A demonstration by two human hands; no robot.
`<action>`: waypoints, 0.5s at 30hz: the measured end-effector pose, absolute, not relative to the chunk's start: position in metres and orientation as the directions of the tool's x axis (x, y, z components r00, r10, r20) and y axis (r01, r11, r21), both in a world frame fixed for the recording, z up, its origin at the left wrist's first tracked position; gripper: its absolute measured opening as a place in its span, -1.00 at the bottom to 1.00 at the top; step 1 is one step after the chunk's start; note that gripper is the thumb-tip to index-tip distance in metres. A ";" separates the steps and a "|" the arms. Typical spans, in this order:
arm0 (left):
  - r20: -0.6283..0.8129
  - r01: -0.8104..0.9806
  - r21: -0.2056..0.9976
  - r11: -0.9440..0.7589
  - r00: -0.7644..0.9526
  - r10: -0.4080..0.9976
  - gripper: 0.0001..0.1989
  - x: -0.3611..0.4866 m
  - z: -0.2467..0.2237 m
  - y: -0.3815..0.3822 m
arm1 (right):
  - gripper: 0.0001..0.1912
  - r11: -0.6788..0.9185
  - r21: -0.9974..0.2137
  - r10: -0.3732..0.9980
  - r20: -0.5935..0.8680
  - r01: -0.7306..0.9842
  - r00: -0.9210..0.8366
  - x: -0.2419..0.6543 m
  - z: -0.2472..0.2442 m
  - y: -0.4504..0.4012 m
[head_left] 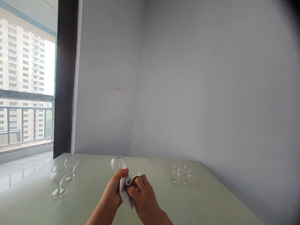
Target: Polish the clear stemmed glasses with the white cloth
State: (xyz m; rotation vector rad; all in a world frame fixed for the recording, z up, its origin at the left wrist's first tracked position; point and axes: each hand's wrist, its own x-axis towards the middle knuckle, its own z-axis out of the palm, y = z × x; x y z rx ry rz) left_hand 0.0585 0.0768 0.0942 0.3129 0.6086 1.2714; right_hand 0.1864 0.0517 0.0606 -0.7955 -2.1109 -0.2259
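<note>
A clear stemmed glass (118, 164) tilts above the table in the middle of the head view, its bowl pointing away from me. My left hand (115, 187) is closed around its lower part, which the fingers hide. Bunched in my right hand (143, 194) is a grey-white cloth (126, 194). The cloth presses against the hidden stem or foot of the glass, and both hands nearly touch there.
Two larger stemmed glasses stand upright at the left, a nearer one (59, 179) and a farther one (72, 167). Two smaller glasses (176, 170) stand right of centre on the pale green table (201, 200). Grey walls (187, 93) rise behind it.
</note>
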 end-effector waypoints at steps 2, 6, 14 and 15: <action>-0.206 -0.815 0.520 0.253 0.168 0.964 -0.74 0.063 0.099 0.071 | -0.74 0.822 -0.355 0.535 0.748 0.445 -0.393 0.194 0.065 0.055; -0.125 -0.865 0.467 0.186 0.144 0.982 -0.81 0.066 0.112 0.060 | -0.96 0.554 -0.830 0.786 0.549 -0.071 -0.285 0.199 0.072 0.057; 0.102 -0.939 0.338 0.055 0.095 0.990 -0.86 0.062 0.123 0.049 | -0.72 0.083 -0.777 0.944 0.262 -0.624 -0.200 0.154 0.050 0.054; 0.115 -0.930 0.362 0.066 0.114 0.987 -0.86 0.062 0.122 0.049 | -0.68 0.110 -0.796 0.948 0.265 -0.596 -0.179 0.153 0.050 0.053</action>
